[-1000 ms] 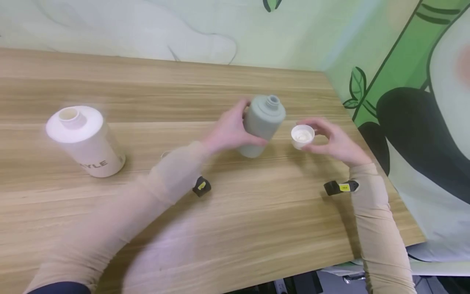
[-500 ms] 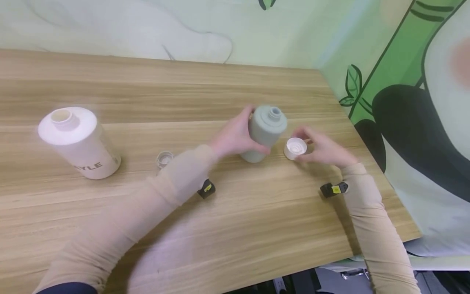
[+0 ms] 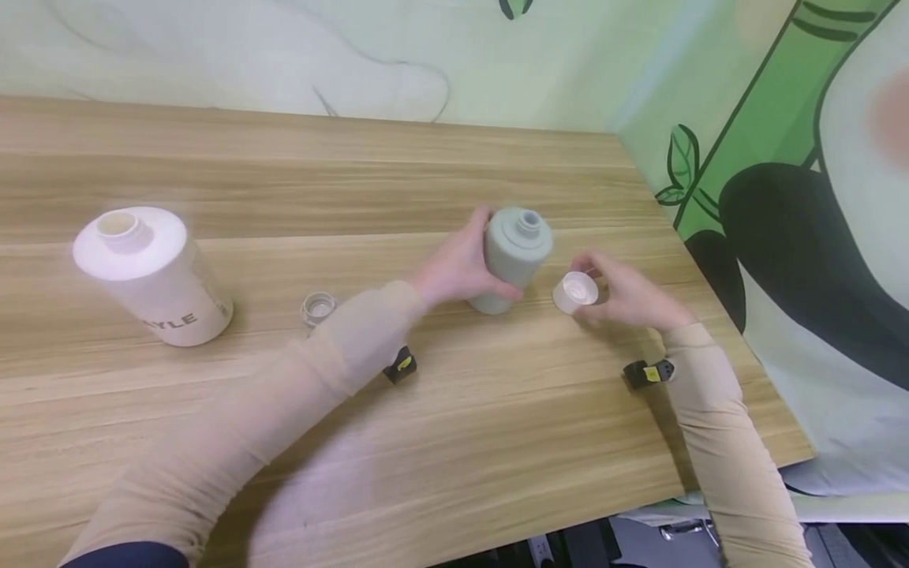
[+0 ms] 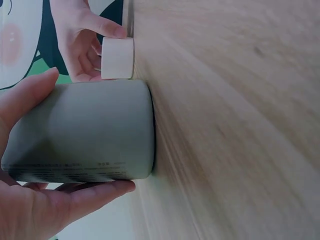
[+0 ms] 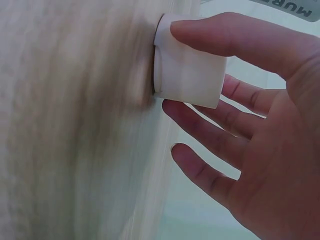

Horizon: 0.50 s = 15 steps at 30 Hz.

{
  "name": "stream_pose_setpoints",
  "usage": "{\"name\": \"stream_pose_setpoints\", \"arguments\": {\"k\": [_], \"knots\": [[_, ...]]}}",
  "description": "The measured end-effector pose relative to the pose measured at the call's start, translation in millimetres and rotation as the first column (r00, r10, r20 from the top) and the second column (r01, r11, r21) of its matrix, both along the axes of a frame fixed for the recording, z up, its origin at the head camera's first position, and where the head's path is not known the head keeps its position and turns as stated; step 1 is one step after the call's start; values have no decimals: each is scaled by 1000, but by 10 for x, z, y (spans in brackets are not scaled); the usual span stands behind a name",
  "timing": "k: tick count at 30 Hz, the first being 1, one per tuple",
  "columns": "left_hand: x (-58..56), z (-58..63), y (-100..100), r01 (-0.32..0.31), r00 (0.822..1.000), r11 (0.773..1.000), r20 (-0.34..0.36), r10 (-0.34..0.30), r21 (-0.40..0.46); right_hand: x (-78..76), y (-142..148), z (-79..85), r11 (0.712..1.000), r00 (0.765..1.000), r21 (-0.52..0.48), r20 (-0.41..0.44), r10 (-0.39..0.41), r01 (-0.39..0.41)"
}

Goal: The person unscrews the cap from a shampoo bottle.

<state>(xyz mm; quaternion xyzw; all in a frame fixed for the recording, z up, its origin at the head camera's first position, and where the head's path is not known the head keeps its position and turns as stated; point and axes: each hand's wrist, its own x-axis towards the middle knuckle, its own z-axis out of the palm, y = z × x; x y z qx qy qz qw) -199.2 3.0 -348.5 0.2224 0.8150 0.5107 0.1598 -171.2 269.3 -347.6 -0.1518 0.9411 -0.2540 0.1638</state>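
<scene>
My left hand (image 3: 458,264) grips a grey-green bottle (image 3: 517,244) with an uncapped neck, fingers and thumb around its body. The left wrist view shows the bottle (image 4: 95,130) standing with its base at the tabletop, small print along one side. To its right, my right hand (image 3: 625,292) pinches a white cap (image 3: 575,293) between thumb and fingers, its hollow side up. In the right wrist view the cap's lower edge (image 5: 159,70) is at the table surface, or just above it; I cannot tell which.
A larger white bottle (image 3: 152,276) with an uncapped neck and printed letters stands at the left of the wooden table (image 3: 540,418). Beside my left forearm lies a small round translucent cap (image 3: 317,307). A painted wall (image 3: 213,55) borders the table's back and right.
The grey-green bottle has come down slightly in my left hand. My right hand has lowered the white cap to the tabletop, then shifted it a little right.
</scene>
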Motion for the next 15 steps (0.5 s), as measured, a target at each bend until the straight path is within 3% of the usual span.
{"name": "stream_pose_setpoints", "arguments": {"k": [15], "knots": [[-52, -54, 181, 30, 1000, 999, 9, -30, 34, 2, 40, -23, 999, 1000, 22, -9, -26, 26]]}}
